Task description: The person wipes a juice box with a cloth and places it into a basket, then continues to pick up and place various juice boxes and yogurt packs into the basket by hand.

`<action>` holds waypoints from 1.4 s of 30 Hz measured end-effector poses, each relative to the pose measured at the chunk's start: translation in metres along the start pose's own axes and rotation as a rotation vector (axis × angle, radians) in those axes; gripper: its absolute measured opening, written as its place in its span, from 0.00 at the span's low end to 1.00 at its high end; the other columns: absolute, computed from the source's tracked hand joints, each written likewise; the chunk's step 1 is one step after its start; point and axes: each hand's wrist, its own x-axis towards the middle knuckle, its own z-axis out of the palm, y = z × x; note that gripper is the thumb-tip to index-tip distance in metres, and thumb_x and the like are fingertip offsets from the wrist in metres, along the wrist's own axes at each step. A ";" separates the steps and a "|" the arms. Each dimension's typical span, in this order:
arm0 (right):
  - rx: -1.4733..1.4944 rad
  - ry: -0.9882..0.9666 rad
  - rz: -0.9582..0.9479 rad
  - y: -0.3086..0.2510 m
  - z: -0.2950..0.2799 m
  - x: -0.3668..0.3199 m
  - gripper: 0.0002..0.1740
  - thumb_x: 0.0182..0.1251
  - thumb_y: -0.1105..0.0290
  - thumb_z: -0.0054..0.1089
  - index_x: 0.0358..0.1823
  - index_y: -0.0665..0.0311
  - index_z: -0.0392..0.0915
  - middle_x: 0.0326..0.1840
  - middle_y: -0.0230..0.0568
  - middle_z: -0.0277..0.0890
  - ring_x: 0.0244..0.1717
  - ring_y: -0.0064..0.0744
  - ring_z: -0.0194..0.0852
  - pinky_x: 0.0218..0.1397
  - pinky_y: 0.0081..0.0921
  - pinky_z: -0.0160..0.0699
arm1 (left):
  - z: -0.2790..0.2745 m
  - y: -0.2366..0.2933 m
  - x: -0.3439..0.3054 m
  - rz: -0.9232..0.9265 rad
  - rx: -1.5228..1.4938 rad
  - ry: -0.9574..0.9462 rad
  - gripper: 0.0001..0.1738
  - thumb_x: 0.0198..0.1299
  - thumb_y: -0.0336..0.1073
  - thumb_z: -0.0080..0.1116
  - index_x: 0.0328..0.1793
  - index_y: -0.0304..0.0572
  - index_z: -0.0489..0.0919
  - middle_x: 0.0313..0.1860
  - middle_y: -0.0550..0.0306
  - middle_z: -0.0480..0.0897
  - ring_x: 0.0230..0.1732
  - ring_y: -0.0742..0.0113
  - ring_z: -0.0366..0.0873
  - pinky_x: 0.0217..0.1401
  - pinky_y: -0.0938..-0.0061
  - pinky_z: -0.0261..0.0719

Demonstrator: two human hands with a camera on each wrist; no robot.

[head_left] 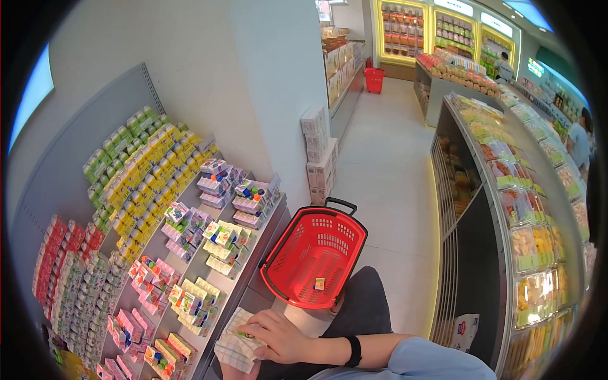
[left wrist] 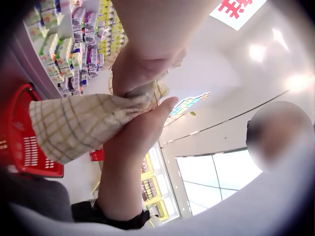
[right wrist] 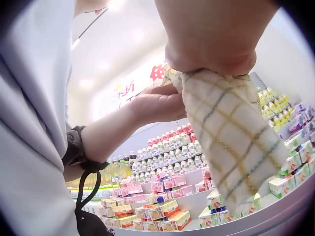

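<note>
A white cloth [head_left: 235, 347] with yellow and grey checks hangs between my two hands at the front of the shelf. My right hand [head_left: 278, 339], with a black band at its wrist, lies over the cloth with its fingers curled onto it. In the right wrist view the cloth [right wrist: 231, 132] drapes down below that hand. My left hand [left wrist: 145, 69] grips the bunched cloth from the other side; in the head view it is mostly hidden. A small patch of green shows by the right fingertips. Beside my knee stands a red shopping basket [head_left: 296, 218] with one small carton [head_left: 320, 284] in it.
Stepped shelves at the left carry small drink cartons [head_left: 190, 304] and rows of yellow bottle packs [head_left: 142, 196]. White boxes [head_left: 320, 152] are stacked by the wall. A display case of packaged food [head_left: 532, 240] runs along the right. Another red basket [head_left: 374, 80] stands down the aisle.
</note>
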 end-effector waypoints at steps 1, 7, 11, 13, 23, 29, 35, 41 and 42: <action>-0.019 0.032 -0.006 0.000 -0.001 0.000 0.37 0.75 0.37 0.37 0.64 0.61 0.74 0.56 0.46 0.72 0.56 0.50 0.68 0.61 0.44 0.66 | 0.001 -0.006 0.003 0.031 0.028 0.035 0.27 0.75 0.50 0.44 0.74 0.46 0.66 0.64 0.55 0.76 0.65 0.61 0.77 0.65 0.65 0.79; 0.002 0.133 0.079 0.025 -0.006 0.002 0.40 0.73 0.32 0.36 0.61 0.62 0.76 0.52 0.42 0.75 0.54 0.47 0.69 0.59 0.42 0.64 | 0.047 -0.027 0.009 0.264 0.563 0.124 0.26 0.73 0.42 0.51 0.73 0.42 0.65 0.62 0.54 0.76 0.62 0.60 0.78 0.63 0.67 0.80; -0.077 0.107 -0.055 0.020 -0.007 -0.004 0.42 0.70 0.31 0.39 0.62 0.63 0.74 0.52 0.42 0.76 0.52 0.47 0.70 0.58 0.42 0.65 | 0.039 -0.025 0.018 0.204 0.244 0.140 0.23 0.74 0.39 0.51 0.71 0.41 0.66 0.62 0.54 0.76 0.62 0.61 0.78 0.62 0.66 0.81; -0.063 0.061 -0.137 0.017 -0.009 -0.004 0.44 0.69 0.30 0.40 0.64 0.64 0.73 0.52 0.43 0.76 0.52 0.47 0.70 0.56 0.42 0.65 | 0.031 -0.025 0.021 0.115 0.199 0.151 0.22 0.74 0.38 0.50 0.70 0.41 0.67 0.63 0.54 0.76 0.63 0.60 0.78 0.62 0.65 0.81; 0.091 -0.055 -0.171 0.014 -0.019 -0.006 0.51 0.64 0.29 0.50 0.72 0.68 0.63 0.51 0.50 0.74 0.51 0.51 0.71 0.57 0.43 0.67 | 0.021 -0.003 0.023 -0.064 0.433 0.097 0.25 0.71 0.38 0.57 0.71 0.40 0.69 0.62 0.51 0.78 0.59 0.60 0.80 0.56 0.61 0.85; 0.250 0.056 -0.126 0.020 -0.023 0.001 0.53 0.63 0.31 0.55 0.75 0.68 0.57 0.48 0.52 0.73 0.48 0.57 0.72 0.52 0.46 0.71 | 0.060 -0.002 0.009 -0.052 0.486 0.238 0.23 0.68 0.31 0.60 0.69 0.42 0.71 0.58 0.52 0.80 0.49 0.60 0.82 0.48 0.67 0.87; 0.307 -0.010 0.003 0.024 -0.014 0.002 0.45 0.64 0.42 0.61 0.73 0.65 0.60 0.46 0.49 0.77 0.46 0.53 0.76 0.49 0.42 0.75 | 0.013 -0.015 0.024 0.127 0.560 0.079 0.23 0.70 0.37 0.58 0.68 0.40 0.69 0.61 0.53 0.78 0.61 0.62 0.80 0.60 0.67 0.82; 0.339 0.015 0.335 0.022 -0.020 0.003 0.36 0.69 0.46 0.59 0.67 0.67 0.65 0.45 0.45 0.78 0.43 0.38 0.79 0.45 0.30 0.78 | 0.030 -0.012 0.013 0.465 1.098 -0.056 0.52 0.61 0.39 0.70 0.80 0.29 0.47 0.77 0.40 0.62 0.73 0.56 0.68 0.74 0.65 0.69; 0.364 0.037 0.358 0.021 -0.018 0.001 0.36 0.70 0.46 0.58 0.66 0.67 0.65 0.45 0.45 0.77 0.43 0.36 0.78 0.45 0.29 0.78 | 0.034 -0.015 0.008 0.443 1.160 -0.088 0.56 0.57 0.40 0.73 0.82 0.31 0.46 0.77 0.42 0.62 0.73 0.58 0.68 0.74 0.64 0.69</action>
